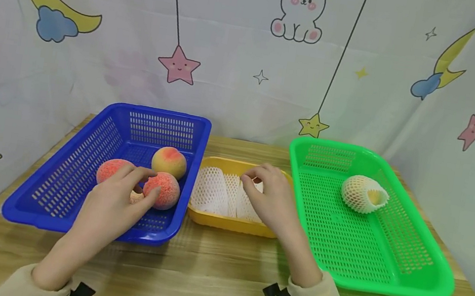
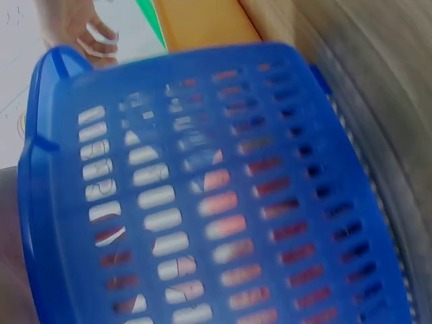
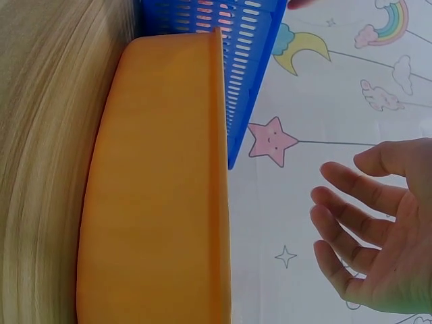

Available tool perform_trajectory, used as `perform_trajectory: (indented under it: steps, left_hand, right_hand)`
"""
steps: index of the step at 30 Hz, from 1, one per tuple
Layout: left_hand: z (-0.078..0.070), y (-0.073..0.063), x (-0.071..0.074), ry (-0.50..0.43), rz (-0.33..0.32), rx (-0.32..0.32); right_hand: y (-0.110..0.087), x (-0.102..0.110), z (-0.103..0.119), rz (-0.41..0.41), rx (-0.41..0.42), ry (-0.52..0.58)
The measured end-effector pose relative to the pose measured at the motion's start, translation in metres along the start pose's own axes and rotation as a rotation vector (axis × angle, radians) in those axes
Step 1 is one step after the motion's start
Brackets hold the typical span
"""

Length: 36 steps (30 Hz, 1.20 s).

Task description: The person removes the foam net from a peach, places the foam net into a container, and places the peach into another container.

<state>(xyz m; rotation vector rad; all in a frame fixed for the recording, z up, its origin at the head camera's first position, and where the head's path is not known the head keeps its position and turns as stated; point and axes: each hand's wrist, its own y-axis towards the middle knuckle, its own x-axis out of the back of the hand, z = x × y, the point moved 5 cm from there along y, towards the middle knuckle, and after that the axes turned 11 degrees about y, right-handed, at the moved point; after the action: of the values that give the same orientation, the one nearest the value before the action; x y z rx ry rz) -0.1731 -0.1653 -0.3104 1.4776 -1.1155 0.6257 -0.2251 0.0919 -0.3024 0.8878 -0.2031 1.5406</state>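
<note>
In the head view my left hand [image 1: 122, 194] reaches into the blue basket [image 1: 42, 222], its thumb and index fingertips overlapping the left side of a pinkish-red peach [image 1: 168, 192]. A yellow-and-red peach [image 1: 169, 162] sits just behind that one. Another reddish peach [image 1: 113, 169] lies left of the fingers, and part of a paler one [image 1: 136, 198] shows beneath the hand. My right hand [image 1: 273, 199] hovers over the yellow tray [image 1: 226, 223] with loosely bent fingers, holding nothing. White foam net sleeves [image 1: 209, 191] lie in this tray. The right wrist view shows the right hand's fingers [image 3: 364, 233] spread apart.
To the right stands a green basket [image 1: 400, 290] holding one fruit in a foam net [image 1: 361, 193]. Both baskets and the tray rest on a wooden table [image 1: 200, 275]. A white printed curtain [image 1: 246, 26] hangs behind and at the sides.
</note>
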Motion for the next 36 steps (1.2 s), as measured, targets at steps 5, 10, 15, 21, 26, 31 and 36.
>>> perform_trajectory:
  steps: [5, 10, 15, 21, 26, 31, 36]
  left_hand:
    - [-0.013, 0.001, -0.011, -0.022, 0.039, -0.051]
    - [-0.025, 0.0, -0.018, -0.083, 0.079, -0.085]
    - [-0.033, 0.001, -0.023, -0.084, 0.132, -0.086]
    - [-0.041, 0.002, -0.027, -0.051, 0.159, -0.088]
    - [-0.046, 0.002, -0.03, -0.004, 0.168, -0.082]
    - [-0.05, 0.001, -0.032, 0.037, 0.153, -0.082]
    - [-0.056, -0.001, -0.032, 0.086, 0.176, -0.113]
  right_hand:
    - [-0.002, 0.001, -0.001, -0.001, -0.003, 0.001]
    - [-0.003, 0.004, -0.003, -0.007, -0.001, 0.021]
    - [-0.004, 0.01, -0.005, -0.015, -0.01, 0.029]
    - [-0.006, 0.015, -0.008, -0.005, -0.032, 0.008]
    - [-0.01, 0.02, -0.009, -0.009, -0.048, -0.005]
    - [-0.014, 0.024, -0.013, -0.007, -0.043, -0.038]
    - [-0.021, 0.03, -0.02, -0.016, -0.05, -0.048]
